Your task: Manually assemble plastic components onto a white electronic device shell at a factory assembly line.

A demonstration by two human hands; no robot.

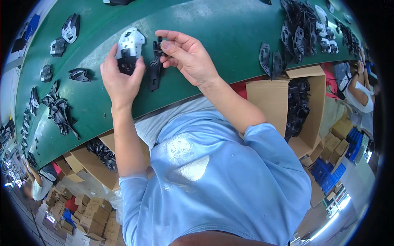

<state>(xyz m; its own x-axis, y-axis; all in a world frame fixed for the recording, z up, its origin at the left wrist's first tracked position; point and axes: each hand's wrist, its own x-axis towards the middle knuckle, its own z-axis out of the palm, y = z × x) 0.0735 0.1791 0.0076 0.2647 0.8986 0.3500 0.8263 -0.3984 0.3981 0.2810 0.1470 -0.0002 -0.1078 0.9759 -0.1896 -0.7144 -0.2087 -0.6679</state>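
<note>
On the green table, my left hand (123, 78) is closed around the lower black end of a white-and-black plastic shell piece (131, 43), thumb on one side and fingers on the other. The white end with its slots points away from me. Just to the right, my right hand (186, 55) pinches a slim black plastic part (155, 67) between thumb and fingers. That part stands roughly upright in the view, its lower tip hanging toward the table's near side. The two pieces are apart. What exactly the black part is, I cannot make out.
Black plastic parts lie in a heap (61, 108) at left and a larger pile (297, 30) at far right, beside white pieces (326, 37). Finished-looking shells (70, 28) lie far left. Open cartons (266, 100) of black parts stand against the near table edge. Other people sit at both sides.
</note>
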